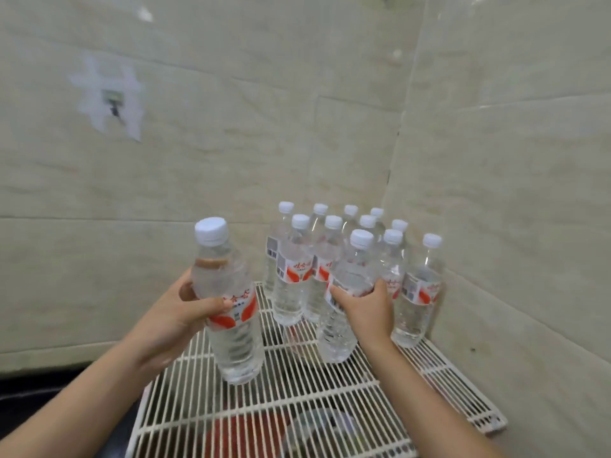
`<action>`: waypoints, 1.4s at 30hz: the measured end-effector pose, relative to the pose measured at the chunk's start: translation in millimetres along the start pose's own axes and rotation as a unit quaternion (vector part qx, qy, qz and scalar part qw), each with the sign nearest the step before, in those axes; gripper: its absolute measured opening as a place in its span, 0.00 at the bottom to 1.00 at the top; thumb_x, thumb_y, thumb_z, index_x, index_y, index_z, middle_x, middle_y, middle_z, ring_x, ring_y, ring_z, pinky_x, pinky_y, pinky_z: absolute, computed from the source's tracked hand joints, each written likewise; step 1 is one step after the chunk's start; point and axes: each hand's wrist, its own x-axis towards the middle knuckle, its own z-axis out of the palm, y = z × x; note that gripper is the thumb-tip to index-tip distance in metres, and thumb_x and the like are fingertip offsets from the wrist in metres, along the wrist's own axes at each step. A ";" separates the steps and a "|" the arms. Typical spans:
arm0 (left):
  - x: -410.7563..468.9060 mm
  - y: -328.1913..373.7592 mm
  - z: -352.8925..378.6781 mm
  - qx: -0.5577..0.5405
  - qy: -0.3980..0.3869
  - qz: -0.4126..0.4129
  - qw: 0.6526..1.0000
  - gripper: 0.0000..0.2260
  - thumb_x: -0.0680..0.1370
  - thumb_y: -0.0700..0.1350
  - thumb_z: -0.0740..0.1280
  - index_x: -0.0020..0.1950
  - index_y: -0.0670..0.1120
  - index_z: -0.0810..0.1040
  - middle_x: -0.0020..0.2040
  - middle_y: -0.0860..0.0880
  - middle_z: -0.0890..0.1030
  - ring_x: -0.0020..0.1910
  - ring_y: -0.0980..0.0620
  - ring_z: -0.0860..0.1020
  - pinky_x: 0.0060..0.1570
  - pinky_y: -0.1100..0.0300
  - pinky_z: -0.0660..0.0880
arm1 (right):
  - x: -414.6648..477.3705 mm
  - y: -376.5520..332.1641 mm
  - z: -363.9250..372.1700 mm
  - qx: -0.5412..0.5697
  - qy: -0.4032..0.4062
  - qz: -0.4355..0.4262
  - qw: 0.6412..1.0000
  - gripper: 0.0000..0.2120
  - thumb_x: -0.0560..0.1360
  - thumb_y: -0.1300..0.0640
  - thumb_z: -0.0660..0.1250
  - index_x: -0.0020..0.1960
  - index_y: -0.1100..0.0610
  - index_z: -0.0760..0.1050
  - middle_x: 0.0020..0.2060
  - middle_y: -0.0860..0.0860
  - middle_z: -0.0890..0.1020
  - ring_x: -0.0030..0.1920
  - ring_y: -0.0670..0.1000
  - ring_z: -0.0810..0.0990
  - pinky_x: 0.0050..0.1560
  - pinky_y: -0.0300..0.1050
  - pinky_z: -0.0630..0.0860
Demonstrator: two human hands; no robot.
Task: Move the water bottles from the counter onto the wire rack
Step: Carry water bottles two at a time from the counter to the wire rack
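Both arms are in, reaching forward from the bottom of the view over the white wire rack. The left hand comes up from the lower left with its wrist bent. The thumb lies across the front of the label and the fingers curl round the back, so this is a full wrap on the left bottle. That bottle is tilted, its long axis running from the white cap at the upper left down to the base at the lower right. The base is low over the rack's near-left wires, and whether it touches them cannot be told. On the other side, the right hand reaches in from the lower right, back of the hand facing us, fingers closed round the middle of the right bottle at its label. This one leans the opposite way, cap up and slightly right, base down and left, and the base looks to be sitting on the wires. Just behind it, a cluster of bottles stands upright with caps up, packed into the rack's far corner where the two tiled walls meet. One more upright bottle stands at the right edge against the side wall. Through the wires, near the bottom, something red shows below, too blurred to identify.
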 end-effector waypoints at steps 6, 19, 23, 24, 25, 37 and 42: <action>33.0 -20.3 25.8 0.003 0.047 -0.017 0.999 0.28 0.51 0.37 0.73 0.51 0.46 0.76 0.46 0.44 0.83 0.49 0.43 0.79 0.49 0.51 0.75 | 34.8 15.3 33.0 -0.023 -0.013 -0.021 0.999 0.36 0.62 0.40 0.74 0.64 0.54 0.66 0.57 0.50 0.77 0.56 0.53 0.77 0.47 0.44 0.73; 66.1 -41.2 68.1 0.076 0.072 -0.058 0.993 0.19 0.65 0.29 0.69 0.50 0.48 0.75 0.44 0.47 0.83 0.50 0.44 0.79 0.48 0.51 0.75 | 26.6 66.1 34.9 -0.085 -0.150 -0.017 0.985 0.31 0.66 0.43 0.72 0.61 0.55 0.64 0.56 0.50 0.77 0.53 0.51 0.78 0.46 0.43 0.76; 79.2 -48.1 76.1 0.094 0.065 -0.069 0.991 0.20 0.64 0.30 0.71 0.51 0.47 0.75 0.47 0.45 0.83 0.53 0.41 0.79 0.56 0.46 0.74 | 22.6 62.4 29.0 -0.123 -0.116 -0.025 0.985 0.34 0.67 0.41 0.70 0.65 0.57 0.62 0.58 0.51 0.75 0.55 0.51 0.77 0.45 0.40 0.73; 83.3 -49.9 78.4 0.097 0.063 -0.070 0.991 0.19 0.66 0.29 0.69 0.52 0.46 0.75 0.50 0.43 0.82 0.53 0.41 0.79 0.57 0.45 0.73 | 22.7 63.2 27.7 -0.129 -0.117 -0.032 0.984 0.36 0.67 0.41 0.70 0.66 0.57 0.61 0.59 0.51 0.75 0.56 0.51 0.77 0.47 0.42 0.75; 87.6 -51.4 80.1 0.100 0.060 -0.071 0.991 0.18 0.68 0.29 0.67 0.53 0.46 0.74 0.52 0.42 0.81 0.54 0.41 0.78 0.57 0.45 0.73 | 22.8 64.1 26.4 -0.136 -0.119 -0.038 0.983 0.37 0.67 0.40 0.69 0.66 0.57 0.60 0.59 0.52 0.75 0.56 0.51 0.77 0.50 0.44 0.77; 100.1 -58.9 85.2 0.125 0.048 -0.075 0.988 0.27 0.63 0.32 0.71 0.60 0.47 0.70 0.56 0.40 0.78 0.54 0.41 0.78 0.57 0.44 0.74 | 20.8 72.4 15.8 -0.157 -0.161 -0.097 0.969 0.37 0.68 0.42 0.69 0.68 0.56 0.56 0.64 0.52 0.73 0.60 0.52 0.76 0.52 0.44 0.77; 76.2 -82.6 82.7 0.153 0.139 -0.065 0.976 0.32 0.66 0.34 0.71 0.67 0.47 0.65 0.61 0.42 0.75 0.59 0.44 0.75 0.61 0.45 0.72 | 21.6 72.1 16.3 -0.144 -0.159 -0.094 0.972 0.39 0.68 0.41 0.69 0.69 0.56 0.55 0.66 0.52 0.71 0.62 0.52 0.74 0.52 0.45 0.77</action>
